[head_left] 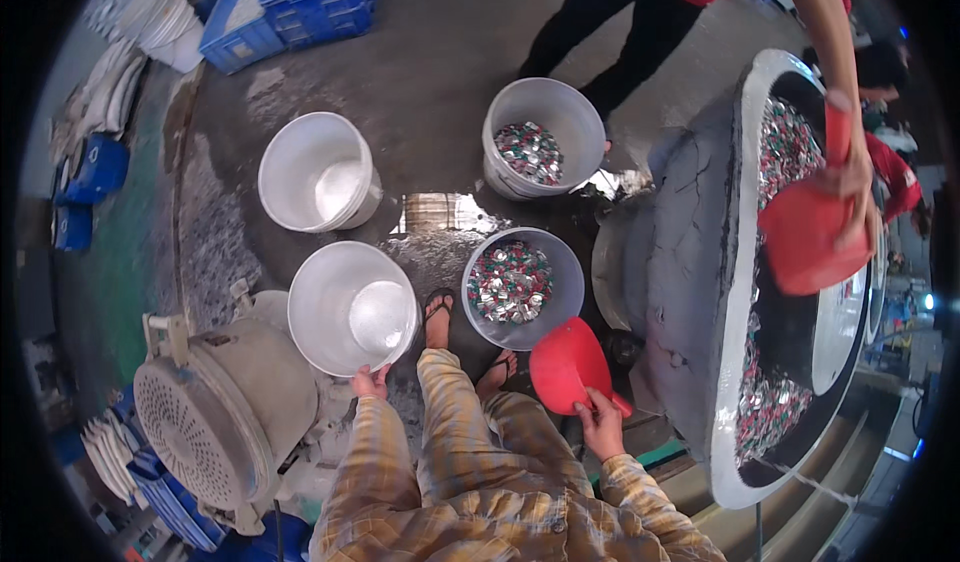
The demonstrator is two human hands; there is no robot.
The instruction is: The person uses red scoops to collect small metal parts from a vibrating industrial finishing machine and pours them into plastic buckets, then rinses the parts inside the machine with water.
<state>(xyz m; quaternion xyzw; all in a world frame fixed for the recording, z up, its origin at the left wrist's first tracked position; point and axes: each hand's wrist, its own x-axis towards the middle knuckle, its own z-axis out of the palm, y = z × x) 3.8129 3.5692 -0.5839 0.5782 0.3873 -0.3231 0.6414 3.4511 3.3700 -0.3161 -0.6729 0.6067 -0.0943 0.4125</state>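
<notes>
Four pale buckets (318, 307) stand left of the grey bowl (690, 252), two holding metallic pieces (510, 282). Two red scoops (568, 364) — your right hand (600, 424) clamps one beside the bowl, a co-worker's is over it. Your left hand (371, 383) pinches a bucket's rim. Wet grey floor (430, 52); blue crates (320, 24) far left of the bowl.

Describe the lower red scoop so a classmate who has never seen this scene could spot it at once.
Find the huge grey tub on the right. Left of it, the lower bucket of shiny pieces is partly hidden by the red scoop, held in the person's right-hand grip. Unlike the other red scoop, raised over the tub, this one is outside it.
</notes>
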